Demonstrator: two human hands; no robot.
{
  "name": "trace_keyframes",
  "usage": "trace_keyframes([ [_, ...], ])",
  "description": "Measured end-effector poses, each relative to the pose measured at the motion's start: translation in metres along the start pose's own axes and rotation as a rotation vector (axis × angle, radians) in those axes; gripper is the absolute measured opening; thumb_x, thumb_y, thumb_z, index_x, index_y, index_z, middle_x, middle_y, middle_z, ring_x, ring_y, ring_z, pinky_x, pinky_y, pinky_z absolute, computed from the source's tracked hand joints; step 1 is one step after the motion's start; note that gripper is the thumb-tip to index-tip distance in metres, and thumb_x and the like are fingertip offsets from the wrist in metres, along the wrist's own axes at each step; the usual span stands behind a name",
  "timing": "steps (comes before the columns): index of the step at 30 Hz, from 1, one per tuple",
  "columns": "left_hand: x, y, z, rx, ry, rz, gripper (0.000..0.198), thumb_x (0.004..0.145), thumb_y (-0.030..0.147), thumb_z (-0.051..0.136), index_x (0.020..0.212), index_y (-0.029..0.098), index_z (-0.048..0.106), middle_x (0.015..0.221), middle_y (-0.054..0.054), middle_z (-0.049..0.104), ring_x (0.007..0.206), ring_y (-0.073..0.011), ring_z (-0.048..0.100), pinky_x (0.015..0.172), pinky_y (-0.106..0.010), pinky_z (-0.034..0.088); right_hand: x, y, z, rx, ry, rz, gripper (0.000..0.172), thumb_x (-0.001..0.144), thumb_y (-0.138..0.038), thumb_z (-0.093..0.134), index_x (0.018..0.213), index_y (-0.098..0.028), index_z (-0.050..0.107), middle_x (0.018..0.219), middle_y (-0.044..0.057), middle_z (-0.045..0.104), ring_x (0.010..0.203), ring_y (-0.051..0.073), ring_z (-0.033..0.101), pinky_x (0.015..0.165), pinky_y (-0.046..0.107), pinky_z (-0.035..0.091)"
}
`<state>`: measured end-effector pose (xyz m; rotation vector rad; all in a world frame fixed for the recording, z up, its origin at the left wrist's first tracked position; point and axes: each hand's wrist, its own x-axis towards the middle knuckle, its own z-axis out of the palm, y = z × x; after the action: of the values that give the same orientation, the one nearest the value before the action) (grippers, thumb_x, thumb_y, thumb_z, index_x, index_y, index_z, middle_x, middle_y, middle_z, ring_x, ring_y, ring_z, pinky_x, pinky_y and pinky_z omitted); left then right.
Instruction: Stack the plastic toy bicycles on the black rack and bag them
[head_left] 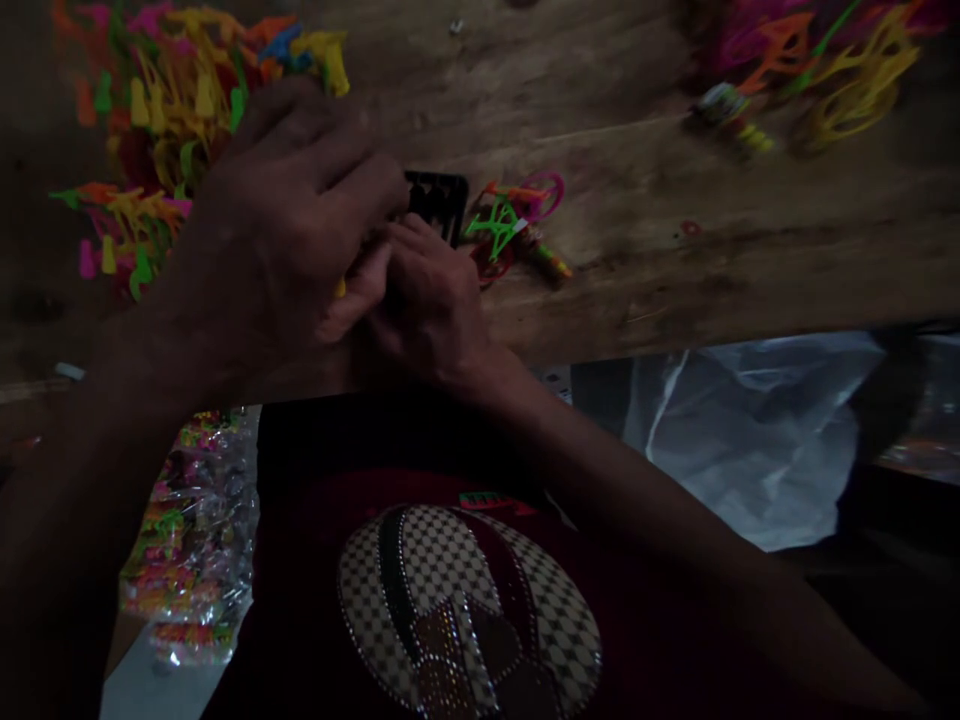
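Observation:
My left hand (pixel 300 215) is closed, its fingers bent down and meeting my right hand (pixel 435 290) above the wooden table. My right hand is closed too, thumb and fingers pressed together. What they pinch is mostly hidden; a small yellow bit (pixel 340 288) peeks out under my left hand. Just behind my right fingers lies a black slotted plastic piece (pixel 444 192), partly covered. Beside it on the table sits a small toy of green, orange and pink plastic parts (pixel 499 225), with a little yellow-and-red tube (pixel 553 262) attached or lying against it.
A heap of bright plastic toy parts (pixel 169 85) stands at the table's left, with more parts (pixel 847 70) at the far right. Below the edge of the wooden table (pixel 675 270) hang a clear plastic bag (pixel 750 430) and strips of packed toys (pixel 199 540).

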<state>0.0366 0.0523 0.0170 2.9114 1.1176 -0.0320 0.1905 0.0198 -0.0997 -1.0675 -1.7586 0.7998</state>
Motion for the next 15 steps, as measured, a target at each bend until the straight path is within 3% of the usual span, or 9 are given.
trace_keyframes([
  [3,0.005,0.001,-0.002,-0.006,-0.087,-0.033,0.059,0.093,0.038,0.018,0.128,0.012,0.057,0.131,-0.002,0.055,0.142,-0.0309,0.049,0.114,-0.053,0.037,-0.002,0.004,0.002,-0.021,0.037,0.038,0.018,0.094,-0.043,0.061,0.079,-0.034,0.059,0.087,0.002,0.066,0.094,0.019,0.063,0.085,0.039,0.053],
  [7,0.011,0.000,-0.001,-0.025,-0.162,-0.065,0.068,0.088,0.043,0.016,0.132,0.009,0.054,0.135,-0.004,0.051,0.146,-0.0345,0.044,0.107,-0.055,0.039,0.000,0.006,-0.004,-0.019,-0.018,-0.031,0.007,0.089,-0.032,0.064,0.084,-0.035,0.061,0.090,-0.002,0.068,0.093,0.016,0.065,0.085,0.036,0.055],
  [10,0.013,0.000,0.000,-0.027,-0.172,-0.068,0.071,0.087,0.044,0.012,0.132,0.010,0.054,0.135,-0.003,0.051,0.146,-0.0349,0.044,0.107,-0.054,0.040,0.003,0.002,-0.012,-0.087,-0.073,-0.085,0.010,0.090,-0.025,0.058,0.081,-0.031,0.059,0.091,0.000,0.068,0.092,0.017,0.065,0.083,0.038,0.057],
  [15,0.010,0.002,-0.001,-0.023,-0.170,-0.070,0.069,0.087,0.044,0.015,0.133,0.009,0.053,0.138,-0.002,0.050,0.146,-0.0348,0.045,0.112,-0.054,0.036,0.003,-0.004,-0.014,-0.129,-0.095,-0.007,0.026,0.087,-0.026,0.065,0.069,-0.033,0.048,0.086,0.001,0.068,0.087,0.019,0.064,0.079,0.038,0.057],
])
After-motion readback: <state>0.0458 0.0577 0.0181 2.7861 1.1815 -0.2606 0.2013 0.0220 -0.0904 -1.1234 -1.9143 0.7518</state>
